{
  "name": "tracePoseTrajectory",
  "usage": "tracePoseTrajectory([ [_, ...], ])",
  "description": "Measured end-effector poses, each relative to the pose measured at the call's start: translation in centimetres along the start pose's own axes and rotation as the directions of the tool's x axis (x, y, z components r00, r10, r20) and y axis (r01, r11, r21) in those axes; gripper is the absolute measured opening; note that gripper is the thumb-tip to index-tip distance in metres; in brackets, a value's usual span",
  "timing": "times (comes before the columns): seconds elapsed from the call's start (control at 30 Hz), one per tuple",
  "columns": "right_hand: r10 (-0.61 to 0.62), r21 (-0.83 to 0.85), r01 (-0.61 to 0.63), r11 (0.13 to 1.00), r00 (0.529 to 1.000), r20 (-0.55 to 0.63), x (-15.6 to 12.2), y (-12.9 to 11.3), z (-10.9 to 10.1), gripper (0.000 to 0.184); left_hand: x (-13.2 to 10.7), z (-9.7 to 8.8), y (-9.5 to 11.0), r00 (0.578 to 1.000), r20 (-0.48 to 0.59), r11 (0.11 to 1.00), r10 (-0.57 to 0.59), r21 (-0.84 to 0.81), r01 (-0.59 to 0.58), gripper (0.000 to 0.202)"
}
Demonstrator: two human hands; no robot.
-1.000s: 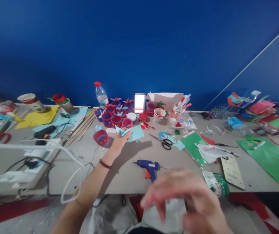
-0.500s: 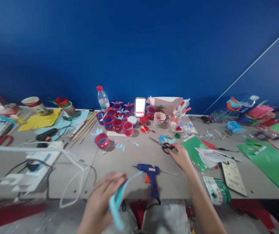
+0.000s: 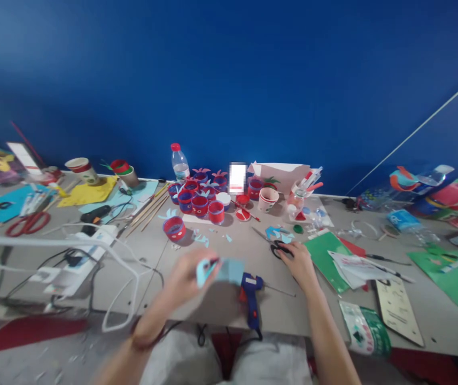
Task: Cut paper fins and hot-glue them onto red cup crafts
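A light blue paper strip [image 3: 231,271] is held in my left hand [image 3: 186,278], which is closed on it above the front of the table; the strip is blurred and curls around my fingers. My right hand [image 3: 299,264] has its fingers on the handles of the black scissors [image 3: 277,247], which lie on the table with the blades pointing left and away. Between my hands rests a blue glue gun [image 3: 252,299], a glue stick showing at its back. Light blue paper scraps [image 3: 279,233] lie beside the blades.
Behind stand several small red and purple painted cups [image 3: 200,206], a plastic bottle [image 3: 179,163] and a paper cup [image 3: 268,199]. A white power strip [image 3: 86,262] and cables lie left. Green sheets [image 3: 325,259] and a plastic packet [image 3: 364,327] lie right.
My left hand has moved up and away from me with the paper strip. My right hand remains at the scissors. The view has shifted slightly.
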State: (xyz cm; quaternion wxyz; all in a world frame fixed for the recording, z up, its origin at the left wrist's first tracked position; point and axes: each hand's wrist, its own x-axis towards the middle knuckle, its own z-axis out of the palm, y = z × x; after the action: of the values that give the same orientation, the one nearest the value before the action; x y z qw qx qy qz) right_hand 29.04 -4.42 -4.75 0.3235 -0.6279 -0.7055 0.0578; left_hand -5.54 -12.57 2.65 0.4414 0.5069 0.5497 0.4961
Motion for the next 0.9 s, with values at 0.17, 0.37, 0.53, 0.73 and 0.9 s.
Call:
tracePoseTrajectory([
  [0.17, -0.002, -0.095, 0.004, 0.996, 1.000, 0.014, -0.2, -0.3, -0.8, 0.031, 11.6, 5.9, 5.9, 0.990, 0.065, 0.990, 0.122, 0.069, -0.127, 0.018],
  [0.37, 0.177, 0.011, -0.177, 0.984, 0.982, -0.063, -0.2, -1.2, -1.5, 0.030, 13.1, 6.7, 2.1, 0.993, 0.107, 0.998, 0.046, -0.046, -0.041, 0.025],
  [0.53, 0.381, 0.568, -0.406, 0.716, 0.909, 0.170, 0.8, -2.9, -1.9, 0.036, 13.4, 6.7, 0.5, 0.994, 0.071, 0.987, -0.077, -0.139, 0.086, 0.025],
  [0.73, 0.205, 0.734, -0.535, 0.418, 0.843, 0.498, 3.1, -6.9, -3.6, 0.039, 12.6, 7.5, -1.0, 0.998, -0.008, 0.956, -0.060, -0.288, 0.055, 0.031],
  [0.9, 0.159, 0.796, -0.514, 0.320, 0.857, 0.490, 5.2, -8.6, -2.7, 0.043, 11.9, 7.9, -1.1, 1.000, -0.013, 0.977, -0.027, -0.211, 0.024, 0.036],
])
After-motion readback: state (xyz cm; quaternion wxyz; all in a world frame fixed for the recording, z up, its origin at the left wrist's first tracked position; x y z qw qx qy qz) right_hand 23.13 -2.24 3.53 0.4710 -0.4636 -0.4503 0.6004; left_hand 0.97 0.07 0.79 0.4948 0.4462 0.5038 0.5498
